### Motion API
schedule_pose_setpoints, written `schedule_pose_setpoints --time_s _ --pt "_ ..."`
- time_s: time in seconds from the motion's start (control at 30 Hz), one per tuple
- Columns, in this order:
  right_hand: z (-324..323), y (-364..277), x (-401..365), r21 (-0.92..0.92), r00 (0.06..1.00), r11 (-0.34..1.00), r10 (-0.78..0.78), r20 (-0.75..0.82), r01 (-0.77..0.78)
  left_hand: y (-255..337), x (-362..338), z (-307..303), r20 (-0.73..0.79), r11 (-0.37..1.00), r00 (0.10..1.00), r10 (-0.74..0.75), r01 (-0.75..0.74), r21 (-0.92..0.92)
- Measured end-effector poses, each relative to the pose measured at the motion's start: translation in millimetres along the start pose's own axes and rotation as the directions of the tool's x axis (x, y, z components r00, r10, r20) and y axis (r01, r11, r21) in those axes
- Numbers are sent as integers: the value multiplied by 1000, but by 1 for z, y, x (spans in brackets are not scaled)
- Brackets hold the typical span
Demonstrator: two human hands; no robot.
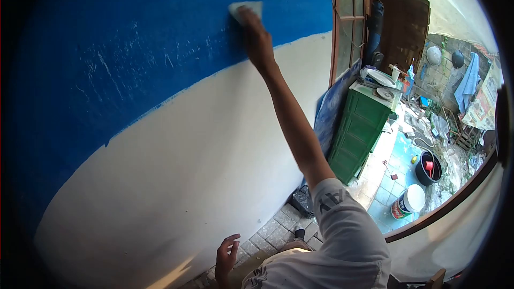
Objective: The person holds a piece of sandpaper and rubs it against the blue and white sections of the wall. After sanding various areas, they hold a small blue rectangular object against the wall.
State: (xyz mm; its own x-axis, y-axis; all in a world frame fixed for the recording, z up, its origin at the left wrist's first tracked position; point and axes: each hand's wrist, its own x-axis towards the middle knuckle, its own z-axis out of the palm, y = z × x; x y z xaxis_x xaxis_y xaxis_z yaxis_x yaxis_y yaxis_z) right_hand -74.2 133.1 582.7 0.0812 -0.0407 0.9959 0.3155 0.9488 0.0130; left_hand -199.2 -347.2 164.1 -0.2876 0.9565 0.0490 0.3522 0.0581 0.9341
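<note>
My right hand (258, 40) is raised at arm's length against the blue upper part of the wall (176, 16). Its fingers press a pale flat sheet (247, 8) on the painted surface, slightly blurred; whether it is sandpaper or something else I cannot make out. White scratches and streaks mark the blue paint to the left of this hand. Below an uneven border, the wall's lower part (203, 144) is white. Low down, near the white part, my left hand (227, 254) hangs with loosely bent fingers apart and nothing in them.
To the right stand a window frame (350, 18) and a green cabinet (357, 134) with items on top. Beyond are a paint bucket (409, 202), a black basin (428, 168) with a red dipper, and a hanging blue towel (467, 83). A black bag (302, 201) lies on the paving.
</note>
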Motion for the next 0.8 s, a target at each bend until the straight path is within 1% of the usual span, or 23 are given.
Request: schedule_pose_setpoints --time_s 0.03,0.07,0.1,0.13,0.17,0.2,0.23,0.27,0.3,0.33,0.37,0.4,0.43,0.47,0.5,0.57,0.6,0.63,0.7,0.73,0.77,0.8 --pt "2 10 3 -12 975 983 178 -131 -181 7 -1 2 5 1000 1000 -7 7 -3" --pt "10 17 4 -70 958 971 212 -195 -229 16 1 2 29 1000 999 -27 27 4" --pt "13 7 3 -73 958 971 208 -196 -226 22 4 3 52 999 998 -44 43 14" --pt "12 -11 3 -12 995 998 52 -88 -53 19 5 5 53 999 998 -36 35 15" --pt "9 -26 8 64 993 991 -120 8 119 12 6 9 74 996 997 -29 35 -81" --pt "5 -32 14 -12 952 959 -280 121 283 15 10 10 98 984 995 -23 40 -173" --pt "4 -21 17 -17 953 959 -278 119 282 17 13 12 101 985 995 -21 38 -169" --pt "4 -3 19 39 996 996 -84 31 82 17 13 14 117 973 993 12 15 -229" --pt "7 14 19 112 992 987 121 -42 -116 22 12 15 129 957 991 43 -3 -291" --pt "11 19 25 -109 967 978 154 -204 -179 28 13 16 129 955 991 41 -1 -296" --pt "17 18 19 -109 968 978 152 -198 -176 36 12 17 125 949 992 6 34 -314" --pt "17 1 14 -64 993 997 23 -113 -30 41 12 18 122 941 992 -28 67 -331" --pt "15 -14 12 -7 992 993 -118 -38 118 41 13 20 119 940 993 -21 60 -335" --pt "11 -27 11 75 952 961 -273 139 265 39 14 22 113 936 993 -19 58 -346" --pt "11 -20 13 86 951 960 -277 138 267 37 12 23 104 932 994 -24 60 -358" --pt "9 4 10 18 976 978 -209 67 208 40 10 23 100 934 995 -22 56 -354" --pt "7 3 11 155 998 987 54 -18 -51 40 9 24 106 937 994 -6 43 -347" --pt "10 1 16 -44 992 994 94 -88 -98 36 8 25 91 931 996 -8 41 -363" --pt "18 -20 10 -28 995 999 20 -99 -23 27 4 25 90 920 996 -29 61 -386" --pt "16 -36 8 -6 993 993 -119 17 119 26 4 26 79 928 997 -24 51 -370" --pt "14 -48 9 29 959 967 -254 126 252 26 6 26 77 927 997 -21 48 -372" --pt "16 -48 8 -8 931 940 -335 145 340 25 6 25 84 924 996 -36 65 -376"
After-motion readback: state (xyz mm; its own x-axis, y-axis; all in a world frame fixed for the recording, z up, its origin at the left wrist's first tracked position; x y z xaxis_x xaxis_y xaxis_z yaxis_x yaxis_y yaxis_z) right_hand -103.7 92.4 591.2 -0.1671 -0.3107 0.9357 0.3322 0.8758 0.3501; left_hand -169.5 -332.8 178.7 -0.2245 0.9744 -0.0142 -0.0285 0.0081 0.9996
